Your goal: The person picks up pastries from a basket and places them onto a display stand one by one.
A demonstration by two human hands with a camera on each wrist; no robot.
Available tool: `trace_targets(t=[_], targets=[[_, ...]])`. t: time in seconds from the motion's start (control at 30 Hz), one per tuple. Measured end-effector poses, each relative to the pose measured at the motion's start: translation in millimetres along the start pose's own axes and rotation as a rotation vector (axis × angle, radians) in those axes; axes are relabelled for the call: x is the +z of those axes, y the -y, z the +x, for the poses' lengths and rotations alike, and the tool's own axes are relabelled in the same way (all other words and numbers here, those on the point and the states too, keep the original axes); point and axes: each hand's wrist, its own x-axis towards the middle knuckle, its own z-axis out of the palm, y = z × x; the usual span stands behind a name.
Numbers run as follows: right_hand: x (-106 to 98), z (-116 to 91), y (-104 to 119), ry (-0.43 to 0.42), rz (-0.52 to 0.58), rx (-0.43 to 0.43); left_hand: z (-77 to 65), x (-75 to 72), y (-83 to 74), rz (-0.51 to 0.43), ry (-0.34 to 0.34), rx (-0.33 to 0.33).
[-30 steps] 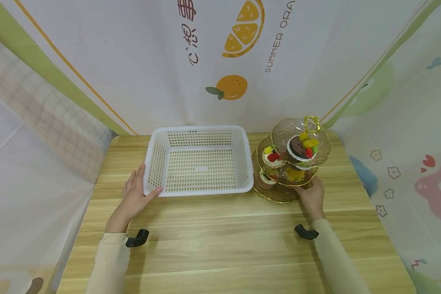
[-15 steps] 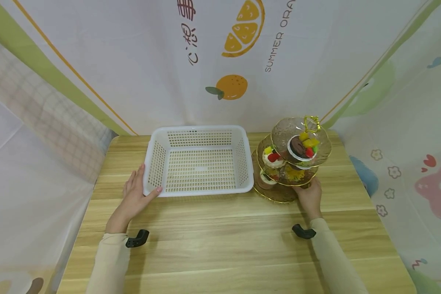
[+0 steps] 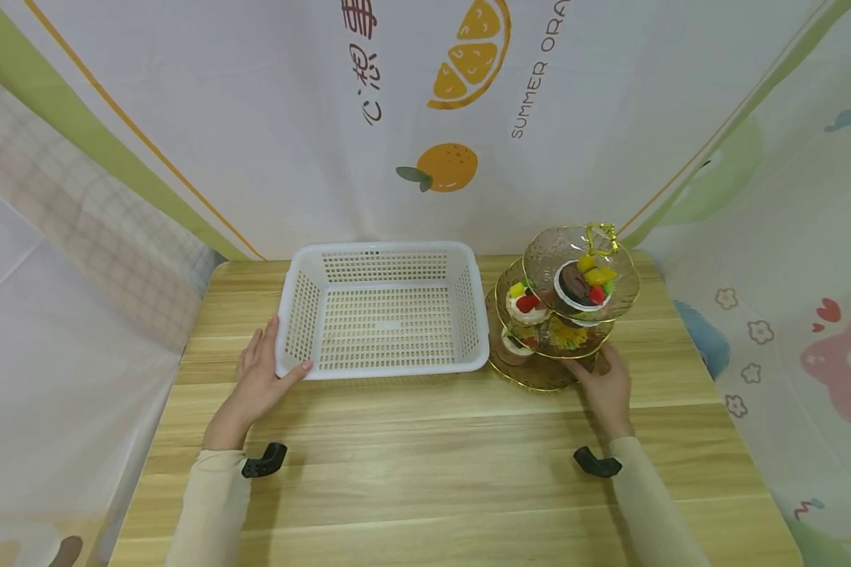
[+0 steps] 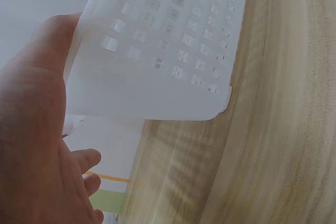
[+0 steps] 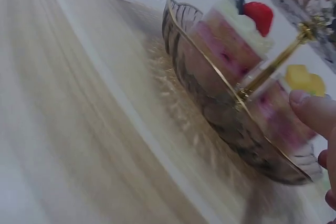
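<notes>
A white perforated plastic basket (image 3: 383,372) stands on the table with nothing in it. My left hand (image 3: 254,382) rests at its near left corner, the thumb over the rim and the other fingers loosely outside the wall. To the basket's right is a three-tier glass-like dessert stand (image 3: 627,287) with gold edges, holding fruit-topped cakes. My right hand (image 3: 610,394) reaches in beneath the middle tier. In the right wrist view, its extended thumb (image 5: 310,108) is close to a yellow-topped cake (image 5: 278,114); a cake with a strawberry (image 5: 231,45) sits across the gold post. Some right fingertips are hidden.
On the top tier sits a chocolate cake (image 3: 574,285), beneath a gold handle (image 3: 603,238). The basket's right side stands close to the lower tiers. Printed cloth (image 3: 269,157) hangs behind the wooden table (image 3: 425,465) and along both sides.
My right hand and wrist have shifted slightly right and toward me, the thumb now more spread from the fingers. My left hand, the basket and the stand stay put.
</notes>
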Motion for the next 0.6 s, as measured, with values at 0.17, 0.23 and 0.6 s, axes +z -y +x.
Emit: trace_targets(t=[0.17,0.23,0.6], targets=[[-20.1,-16.0,0.6,-0.014,0.021,0.070,-0.5,-0.9,-1.5,0.019,-0.017,-0.009],[-26.8,-21.7,-0.1,-0.020,-0.001,0.058,-0.6,-0.6,-1.2,0.024,-0.038,-0.007],[-55.5,-53.7,22.0,0.117,-0.266,-0.292,-5.0,5.4,-1.2,0.089,-0.269,0.153]])
